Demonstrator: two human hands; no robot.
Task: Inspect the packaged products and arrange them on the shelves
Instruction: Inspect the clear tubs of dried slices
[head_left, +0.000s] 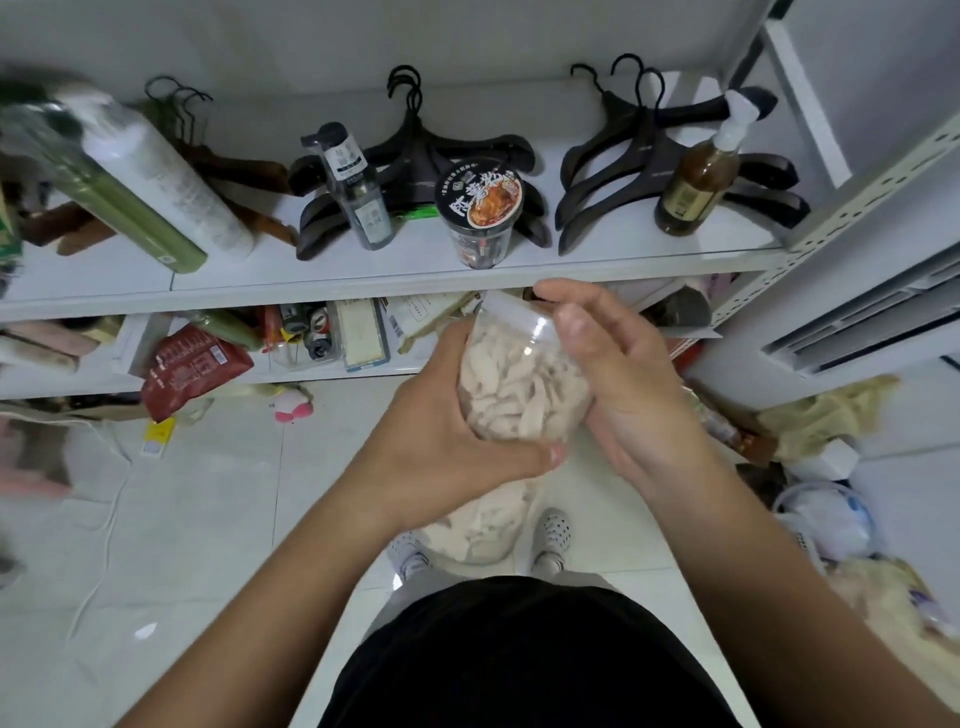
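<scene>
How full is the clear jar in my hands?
Nearly full. Pale strips pack the clear jar almost up to its white lid, visible between the left hand and right hand.

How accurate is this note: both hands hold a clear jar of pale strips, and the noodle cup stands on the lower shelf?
One slip. The head view shows the noodle cup standing on the upper shelf, not the lower one. The rest holds: the left hand and right hand both hold the clear jar of pale strips.
</scene>
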